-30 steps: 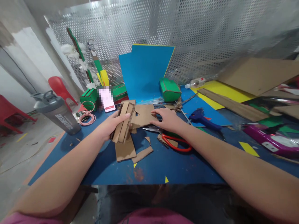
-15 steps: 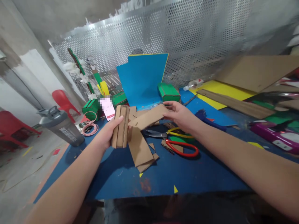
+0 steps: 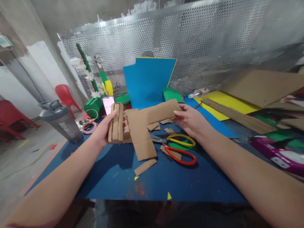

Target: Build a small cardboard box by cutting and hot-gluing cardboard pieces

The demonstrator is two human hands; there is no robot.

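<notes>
Cardboard strip [image 3: 162, 111] lifted, lengthwise rightward

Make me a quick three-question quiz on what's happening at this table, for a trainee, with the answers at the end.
1. Multiple choice: what does the left hand hold?
A) the phone
B) a cardboard block
C) the clear bottle

2. True or false: the scissors have two handle loops of the same color.

3. Short answer: at which end do the fingers of the right hand grip the flat cardboard strip?

Key:
1. B.
2. False; one loop is yellow, the other red.
3. At the end farther from the left hand.
</notes>
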